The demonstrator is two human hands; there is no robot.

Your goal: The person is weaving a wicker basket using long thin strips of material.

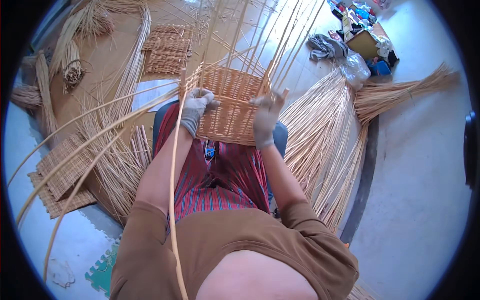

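Note:
A partly woven wicker panel stands across my lap, with long bare upright canes rising from its top. Both hands wear pale grey gloves. My left hand is closed at the panel's left edge, its thumb pointing inward over the weave. At the right edge is my right hand, fingers bent and slightly blurred; what they hold is hidden. Short wooden sticks jut up at the panel's two sides. Long loose canes trail from its left edge down past my left arm.
Large bundles of thin canes lie on the floor to the right, others to the left. Finished woven squares lie at the far left, and more squares nearer. Back right are grey cloth and a cluttered box.

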